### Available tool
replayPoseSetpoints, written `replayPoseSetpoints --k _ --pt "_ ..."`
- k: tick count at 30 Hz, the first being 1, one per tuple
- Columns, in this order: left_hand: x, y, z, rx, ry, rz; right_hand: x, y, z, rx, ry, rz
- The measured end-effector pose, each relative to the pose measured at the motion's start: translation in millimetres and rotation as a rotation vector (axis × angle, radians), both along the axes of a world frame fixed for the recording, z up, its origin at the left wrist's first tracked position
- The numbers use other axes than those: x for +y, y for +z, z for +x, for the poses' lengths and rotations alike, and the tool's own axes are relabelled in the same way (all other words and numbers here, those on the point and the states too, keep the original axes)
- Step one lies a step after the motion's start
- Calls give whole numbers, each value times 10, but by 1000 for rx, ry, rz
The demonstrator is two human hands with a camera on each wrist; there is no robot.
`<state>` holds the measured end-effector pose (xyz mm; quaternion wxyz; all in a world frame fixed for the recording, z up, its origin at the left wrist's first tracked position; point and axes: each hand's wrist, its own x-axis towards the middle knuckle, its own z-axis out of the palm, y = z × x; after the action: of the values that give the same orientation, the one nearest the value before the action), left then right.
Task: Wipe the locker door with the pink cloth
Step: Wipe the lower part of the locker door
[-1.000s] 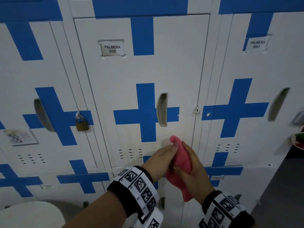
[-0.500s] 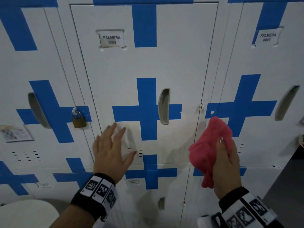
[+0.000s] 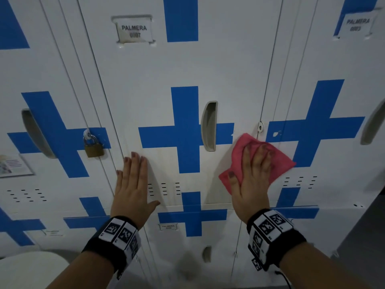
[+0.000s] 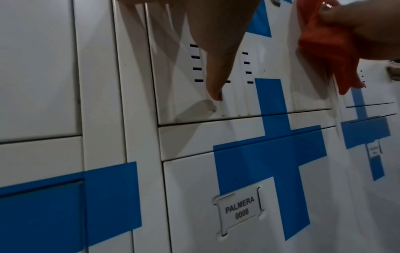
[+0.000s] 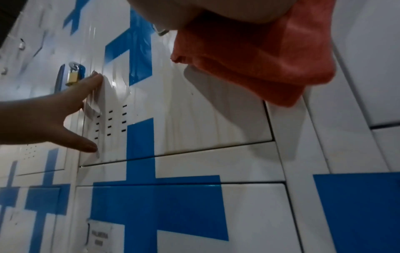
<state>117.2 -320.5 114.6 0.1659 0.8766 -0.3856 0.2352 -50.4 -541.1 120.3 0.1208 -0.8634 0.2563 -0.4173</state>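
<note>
You're facing a wall of white metal lockers with blue tape crosses. The locker door (image 3: 181,69) in the middle is carrying a name tag (image 3: 134,31) reading PALMERA 0007, a recessed handle (image 3: 209,126) on the right arm of its cross, and vent slots (image 3: 164,188) low down. Faint vertical streaks are showing on its lower panel in the right wrist view.

Your right hand (image 3: 253,180) is lying flat, fingers straight and spread, pressing the pink cloth (image 3: 279,163) against the surface at the door's right edge, just below the hasp (image 3: 260,127); the cloth is spilling across the seam onto the neighbouring locker. Your left hand (image 3: 132,184) is resting open and flat, fingers straight and together, holding nothing, at the door's lower left edge beside the vent slots.

The locker to the left is wearing a brass padlock (image 3: 93,146) and a paper notice (image 3: 12,165). The door below is tagged PALMERA 0008 (image 4: 237,209). A pale rounded object (image 3: 31,270) is sitting bottom left; dark floor (image 3: 364,236) is showing on the right.
</note>
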Motion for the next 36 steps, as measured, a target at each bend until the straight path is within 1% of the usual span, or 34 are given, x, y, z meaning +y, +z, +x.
replayPoseSetpoints --k 3,6,17,22,25,27,29,31,33,36 --pt "-20 -21 0 2 22 -1 -23 -34 24 91 -58 -70" --pt "-19 -19 -6 12 28 6 -37 -57 33 153 -72 -130" --pt "6 56 -80 45 6 12 -41 -175 12 368 5 -371" --pt "28 82 -90 69 -3 30 -102 -312 -103 457 25 -382" --pt "31 96 -100 88 -12 35 -118 -330 -201 521 16 -317" --pt "33 101 -102 97 -13 45 -73 -300 -220 503 -5 -263" --pt "35 105 -101 108 -13 51 -23 -237 -189 418 -25 -204" --pt "40 115 -101 122 -18 54 18 -86 -125 318 -34 -137" --pt "39 124 -109 133 -26 53 70 110 -49 255 -34 -102" --pt "28 134 -128 148 -33 38 167 262 46 283 -7 -120"
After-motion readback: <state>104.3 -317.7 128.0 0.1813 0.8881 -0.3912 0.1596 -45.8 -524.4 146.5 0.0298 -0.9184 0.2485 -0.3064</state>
